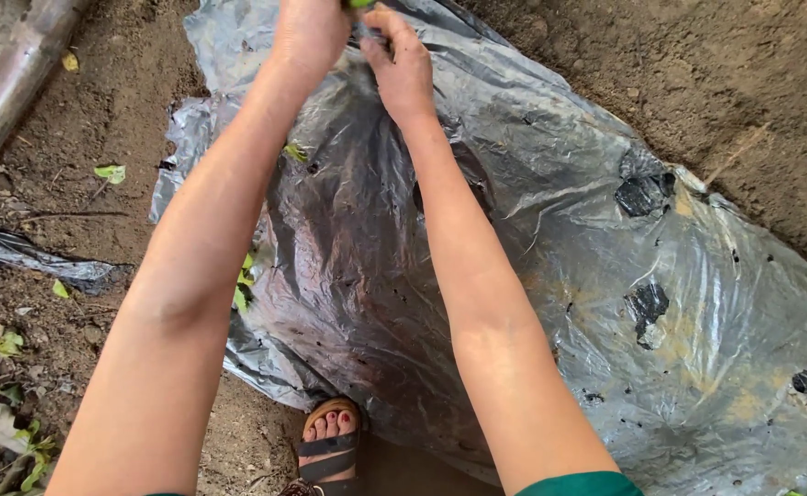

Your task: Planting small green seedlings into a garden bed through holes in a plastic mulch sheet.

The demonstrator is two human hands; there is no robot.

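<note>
Head view: both hands meet at the top edge, the left hand (310, 32) and right hand (403, 66) with fingers pinched together on a small green leafy bit (360, 4), above a crinkled, glossy grey plastic sheet (550, 276) spread over crumbly brown soil (110, 110).

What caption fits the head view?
Both hands pinch something green at the frame's top edge above a grey plastic sheet on bare soil.
</note>
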